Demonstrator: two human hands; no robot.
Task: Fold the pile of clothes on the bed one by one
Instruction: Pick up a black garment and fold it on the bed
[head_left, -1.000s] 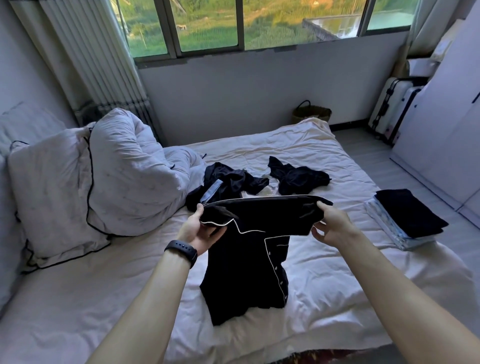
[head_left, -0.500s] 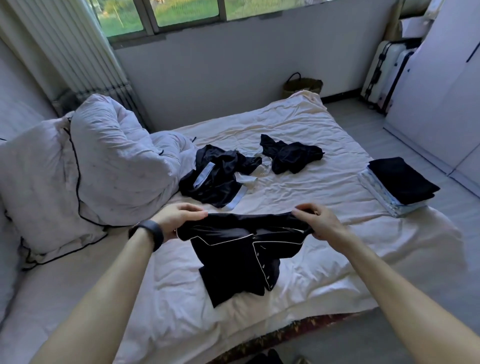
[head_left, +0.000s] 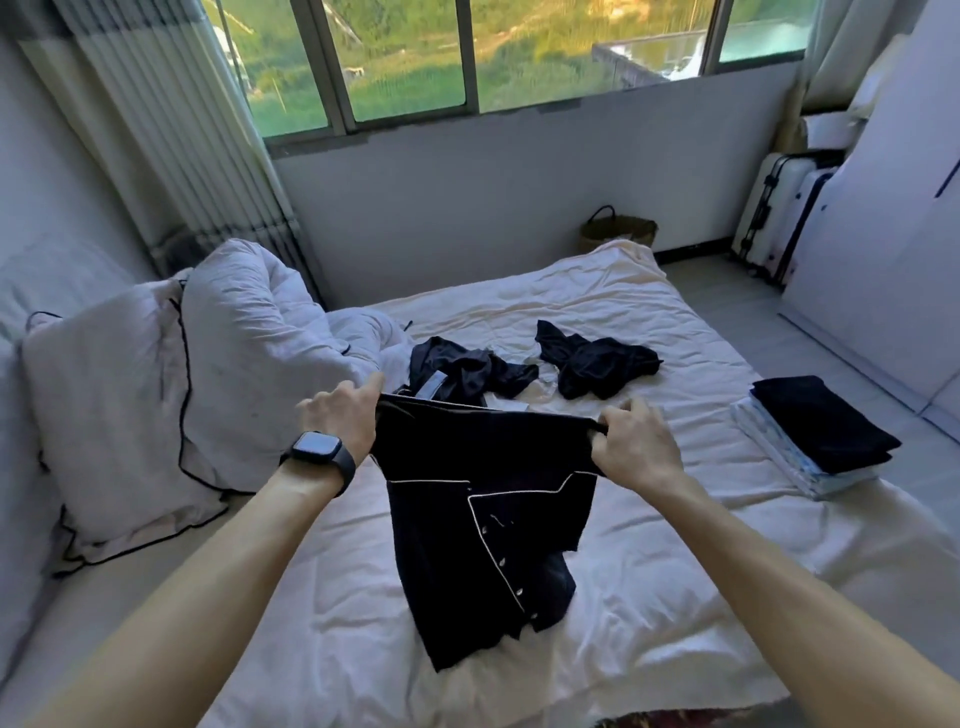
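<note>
A black button-up shirt with white piping (head_left: 483, 525) hangs in front of me above the white bed sheet (head_left: 675, 597), its hem trailing on the sheet. My left hand (head_left: 340, 415), a watch on its wrist, grips the shirt's top left edge. My right hand (head_left: 636, 441) pinches the top right edge. Behind the shirt lie two crumpled black garments: one with a pale band (head_left: 462, 371) at centre, another (head_left: 597, 364) to its right. A folded stack topped by a black piece (head_left: 821, 431) sits on the bed's right edge.
A bunched white duvet (head_left: 260, 343) and a pillow with black piping (head_left: 104, 415) fill the bed's left side. A woven basket (head_left: 618, 234) stands past the bed's far end. Suitcases (head_left: 784, 208) and a white wardrobe (head_left: 893, 234) line the right wall, with tiled floor between.
Both hands have lifted the shirt's top edge up from near the sheet, so the shirt hangs longer again. The camera has tilted upward, showing more window.
</note>
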